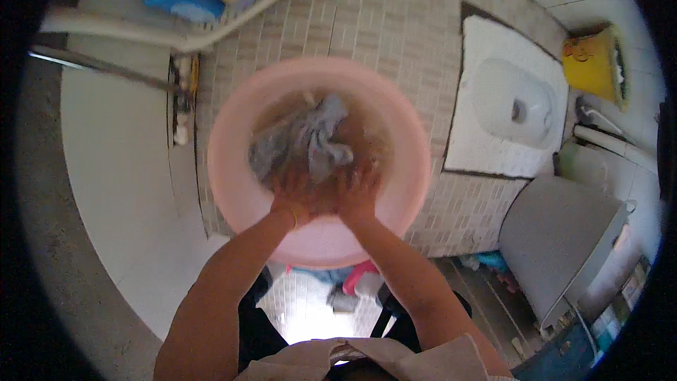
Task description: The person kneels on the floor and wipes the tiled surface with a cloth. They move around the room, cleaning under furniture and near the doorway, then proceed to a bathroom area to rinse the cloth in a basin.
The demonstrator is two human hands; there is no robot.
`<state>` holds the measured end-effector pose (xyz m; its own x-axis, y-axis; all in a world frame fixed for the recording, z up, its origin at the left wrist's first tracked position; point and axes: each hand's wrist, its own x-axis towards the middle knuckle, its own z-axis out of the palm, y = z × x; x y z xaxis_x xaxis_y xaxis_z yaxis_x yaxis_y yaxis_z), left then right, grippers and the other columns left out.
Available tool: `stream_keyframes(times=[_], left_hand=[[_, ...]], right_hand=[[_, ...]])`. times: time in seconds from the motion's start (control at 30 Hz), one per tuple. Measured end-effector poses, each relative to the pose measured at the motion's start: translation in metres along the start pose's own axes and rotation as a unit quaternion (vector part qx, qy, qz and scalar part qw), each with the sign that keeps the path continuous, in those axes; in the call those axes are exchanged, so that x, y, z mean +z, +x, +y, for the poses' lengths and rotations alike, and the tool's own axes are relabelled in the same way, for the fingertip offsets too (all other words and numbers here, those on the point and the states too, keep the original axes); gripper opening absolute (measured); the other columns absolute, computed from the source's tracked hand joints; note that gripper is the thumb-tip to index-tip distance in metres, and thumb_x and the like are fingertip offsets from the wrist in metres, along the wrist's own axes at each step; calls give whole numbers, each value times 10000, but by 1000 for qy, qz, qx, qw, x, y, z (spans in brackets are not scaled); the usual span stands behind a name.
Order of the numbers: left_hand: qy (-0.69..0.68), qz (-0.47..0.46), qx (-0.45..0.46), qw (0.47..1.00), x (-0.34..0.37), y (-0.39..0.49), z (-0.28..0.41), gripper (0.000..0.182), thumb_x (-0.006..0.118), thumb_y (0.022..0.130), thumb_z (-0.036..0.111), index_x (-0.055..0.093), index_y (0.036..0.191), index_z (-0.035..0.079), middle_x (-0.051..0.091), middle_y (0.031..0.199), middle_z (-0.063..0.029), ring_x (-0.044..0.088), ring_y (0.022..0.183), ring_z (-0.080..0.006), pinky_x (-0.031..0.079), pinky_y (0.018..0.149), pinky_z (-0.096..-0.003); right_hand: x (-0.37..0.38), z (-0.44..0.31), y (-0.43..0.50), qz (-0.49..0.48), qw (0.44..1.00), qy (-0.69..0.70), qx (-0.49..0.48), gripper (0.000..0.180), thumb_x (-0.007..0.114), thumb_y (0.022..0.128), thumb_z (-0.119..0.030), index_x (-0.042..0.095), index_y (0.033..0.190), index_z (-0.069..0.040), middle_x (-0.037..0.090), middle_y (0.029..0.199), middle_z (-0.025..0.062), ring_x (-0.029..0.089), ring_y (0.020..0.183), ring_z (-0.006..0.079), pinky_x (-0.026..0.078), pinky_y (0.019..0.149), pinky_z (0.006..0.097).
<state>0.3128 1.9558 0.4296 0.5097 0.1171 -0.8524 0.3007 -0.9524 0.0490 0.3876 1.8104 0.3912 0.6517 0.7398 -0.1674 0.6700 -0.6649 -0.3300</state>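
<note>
A large pink plastic basin (404,180) holds murky brownish water (370,121). Wet grey cloth (330,132) lies bunched in it, partly above the surface. At the basin's near side my left hand (293,196) reaches into the water, fingers apart, by the near edge of the cloth. Beside it my right hand (359,188) is also in the water with spread fingers, just right of the cloth's near end. Both sets of fingertips are blurred and partly under water, and neither hand visibly grips the cloth. A thin yellowish band circles my left wrist.
A white squat toilet (513,103) is set in the tiled floor (391,21) on the right. Behind it stands a yellow bin (592,66), with a grey lidded container (555,238) nearer me. A rack (264,5) with bottles is at upper left. Fabric (328,275) lies below the basin.
</note>
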Motion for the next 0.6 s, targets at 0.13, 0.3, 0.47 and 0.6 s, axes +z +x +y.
stream_keyframes(times=[0.13,0.3,0.47,0.6], left_hand=[[22,46,45,998,-3,17,8,821,433,838,672,193,1502,254,111,1563,-126,-69,1431,-396,-5,1054,-697],[14,111,67,991,-32,-11,4,863,487,817,660,190,1504,231,103,1568,-120,-46,1438,-378,19,1054,-704],[91,30,58,994,-37,-1,4,861,510,810,647,180,1504,259,67,1576,-114,-28,1443,-365,42,1055,-699],[57,156,113,980,-11,-1,-10,916,556,769,656,190,1504,248,45,1573,-138,-10,1436,-391,60,1060,-703]], right_hand=[[1,7,11,65,992,-111,9,631,650,730,-267,468,1293,-49,396,1365,276,368,1239,511,281,992,646],[-71,-8,50,-143,986,59,62,499,561,800,-210,483,1273,-72,397,1385,218,420,1235,399,329,993,595],[-50,-4,59,58,982,1,-181,416,641,754,-236,544,1149,-151,501,1230,85,469,1150,295,398,881,530],[-42,33,71,59,979,-107,-161,335,643,759,-222,576,1087,-225,517,1223,24,478,1142,260,403,866,521]])
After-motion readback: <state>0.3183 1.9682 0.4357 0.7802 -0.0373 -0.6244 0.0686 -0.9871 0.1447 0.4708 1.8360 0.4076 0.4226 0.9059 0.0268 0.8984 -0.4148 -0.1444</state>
